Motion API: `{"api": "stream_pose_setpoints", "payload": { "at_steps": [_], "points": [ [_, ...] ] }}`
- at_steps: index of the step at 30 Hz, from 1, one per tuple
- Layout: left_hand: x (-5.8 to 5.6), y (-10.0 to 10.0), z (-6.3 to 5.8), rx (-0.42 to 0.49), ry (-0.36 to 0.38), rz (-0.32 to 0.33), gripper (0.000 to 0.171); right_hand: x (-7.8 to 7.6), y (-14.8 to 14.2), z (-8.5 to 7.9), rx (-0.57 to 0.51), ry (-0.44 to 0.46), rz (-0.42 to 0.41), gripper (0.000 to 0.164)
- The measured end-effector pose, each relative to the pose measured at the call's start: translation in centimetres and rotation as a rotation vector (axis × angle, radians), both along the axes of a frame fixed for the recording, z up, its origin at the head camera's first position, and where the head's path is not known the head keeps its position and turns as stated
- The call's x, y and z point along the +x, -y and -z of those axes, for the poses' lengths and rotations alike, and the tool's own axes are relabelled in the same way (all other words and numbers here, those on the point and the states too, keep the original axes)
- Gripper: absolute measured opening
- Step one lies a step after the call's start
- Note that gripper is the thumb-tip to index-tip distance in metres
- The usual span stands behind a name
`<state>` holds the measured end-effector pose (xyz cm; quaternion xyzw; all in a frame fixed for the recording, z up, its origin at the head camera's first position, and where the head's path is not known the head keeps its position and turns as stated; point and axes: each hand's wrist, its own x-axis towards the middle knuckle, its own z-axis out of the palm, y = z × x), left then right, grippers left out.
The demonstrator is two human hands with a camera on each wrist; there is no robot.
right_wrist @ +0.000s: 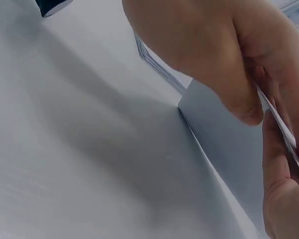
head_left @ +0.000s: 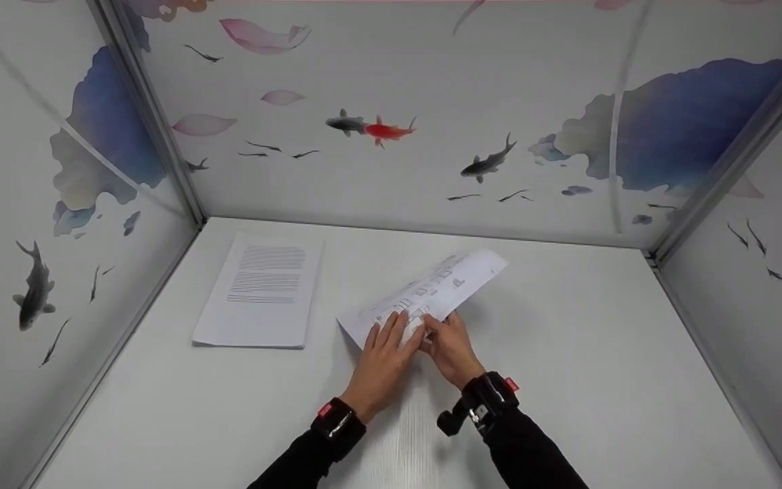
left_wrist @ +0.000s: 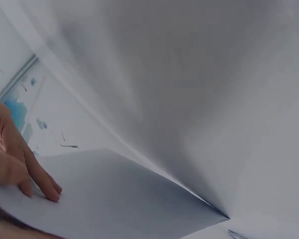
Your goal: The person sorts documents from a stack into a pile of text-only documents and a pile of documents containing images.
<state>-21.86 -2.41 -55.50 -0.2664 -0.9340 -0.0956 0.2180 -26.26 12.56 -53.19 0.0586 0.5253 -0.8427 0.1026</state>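
A white sheet of paper (head_left: 462,282) with small printed line drawings slants over the table, its right end raised. My left hand (head_left: 381,370) rests its fingers across the printed side along the near edge. In the right wrist view, the left thumb (right_wrist: 241,107) is on the sheet's other face, so the edge is pinched. Close beside it, my right hand (head_left: 455,350) pinches the same edge between thumb and fingers. The sheet's plain underside (right_wrist: 229,124) shows below the hands. In the left wrist view, pale paper (left_wrist: 119,194) fills the lower part, with fingertips (left_wrist: 52,194) touching it.
A neat stack of printed pages (head_left: 265,292) lies on the white table (head_left: 601,367) to the left of the sheet. Panels with painted fish and petals (head_left: 391,183) enclose the table at the back and both sides. Black bands (head_left: 489,397) circle both wrists.
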Motion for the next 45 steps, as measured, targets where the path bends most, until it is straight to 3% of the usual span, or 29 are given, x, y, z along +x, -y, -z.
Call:
{"api": "stream_pose_setpoints", "payload": {
  "at_steps": [3,6,10,13,18,22,25,30,33,39,45],
  "points": [
    [0.0,0.2,-0.1,0.109,0.152,0.055,0.056,-0.1,-1.4,-0.2,0.03,-0.015,-0.024,0.052],
    [-0.4,0.7,-0.4,0.289,0.298,0.071,0.06,-0.2,-2.9,-0.6,0.032,-0.025,-0.071,0.048],
    [-1.6,1.7,-0.4,0.61,0.455,0.059,0.058,-0.2,-4.9,-1.5,-0.022,-0.082,-0.18,0.047],
    [-2.6,2.4,-0.1,0.809,0.582,0.001,0.059,-0.1,-6.2,-2.1,-0.068,-0.127,-0.269,0.051],
    [-3.7,3.0,0.4,0.917,0.846,-0.134,0.071,-0.1,-8.0,-2.6,-0.114,-0.148,-0.376,0.055],
    [-4.2,2.7,0.5,1.069,1.073,-0.13,0.073,-0.1,-9.3,-2.7,-0.142,-0.12,-0.411,0.054],
    [-4.3,2.4,0.3,1.166,1.174,-0.145,0.075,-0.3,-10.3,-2.7,-0.17,-0.09,-0.41,0.054],
    [-4.2,1.9,-0.1,1.241,1.198,-0.169,0.063,-0.7,-12.1,-2.4,-0.134,-0.024,-0.417,0.058],
    [-4.1,1.6,0.0,1.233,1.165,-0.146,0.047,-0.8,-12.7,-1.9,-0.018,0.028,-0.385,0.057],
    [-3.6,0.7,0.3,1.115,0.977,-0.074,0.032,-1.1,-12.5,-0.9,0.335,0.109,-0.283,0.056],
    [-3.5,-0.5,0.5,1.066,0.816,-0.057,0.031,-0.7,-12.3,0.5,0.518,0.088,-0.222,0.046]
  ]
}}
